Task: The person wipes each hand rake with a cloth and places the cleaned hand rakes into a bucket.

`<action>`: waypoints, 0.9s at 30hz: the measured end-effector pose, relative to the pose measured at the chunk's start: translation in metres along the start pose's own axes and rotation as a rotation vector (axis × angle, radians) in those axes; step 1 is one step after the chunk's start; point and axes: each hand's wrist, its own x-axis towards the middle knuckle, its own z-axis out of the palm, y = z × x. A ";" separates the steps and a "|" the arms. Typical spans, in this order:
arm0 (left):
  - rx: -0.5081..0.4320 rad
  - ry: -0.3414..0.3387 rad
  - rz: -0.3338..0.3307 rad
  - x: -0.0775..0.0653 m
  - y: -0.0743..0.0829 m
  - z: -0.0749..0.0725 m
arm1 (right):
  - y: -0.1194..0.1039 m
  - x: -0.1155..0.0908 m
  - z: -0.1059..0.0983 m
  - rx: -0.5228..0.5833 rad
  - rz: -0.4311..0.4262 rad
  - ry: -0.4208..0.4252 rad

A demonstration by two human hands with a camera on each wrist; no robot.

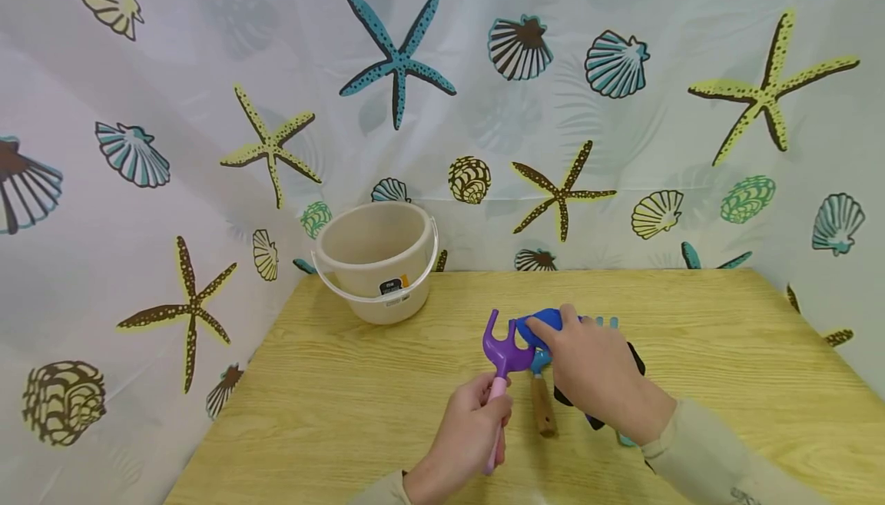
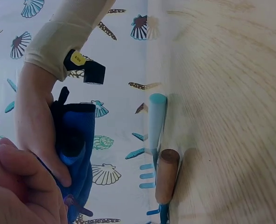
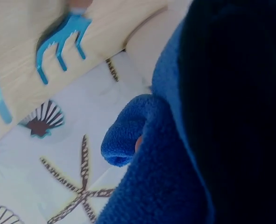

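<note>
From the head view, the bucket (image 1: 408,307) bears a dark label with an orange corner, its writing too small to read, while the left hand (image 1: 477,416) curls round the pink handle of a purple fork (image 1: 507,353), prongs up, and the right hand (image 1: 598,363) reaches over the tabletop (image 1: 332,413), gripping a blue cloth item (image 1: 542,328) just beside it. The left wrist view shows a yellow label (image 2: 77,58) with illegible print at the right sleeve (image 2: 53,44); the right wrist view shows blue fabric up close and a three-pronged rake (image 3: 63,44) beyond.

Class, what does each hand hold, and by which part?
Left hand: purple fork, by its pink handle. Right hand: blue cloth, but exactly where cannot be told.
</note>
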 end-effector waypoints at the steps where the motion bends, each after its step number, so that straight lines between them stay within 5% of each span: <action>1: 0.000 0.006 -0.013 0.000 0.000 0.000 | -0.003 -0.002 -0.001 0.013 -0.004 -0.021; 6: -0.007 0.025 -0.059 0.002 -0.003 -0.002 | -0.015 -0.011 -0.004 0.043 -0.040 -0.048; 17: 0.028 -0.015 0.012 -0.001 0.000 0.000 | 0.008 0.000 0.007 -0.037 -0.020 0.078; 27: -0.019 0.038 -0.006 0.002 -0.002 0.002 | -0.007 -0.008 -0.003 0.030 -0.028 0.000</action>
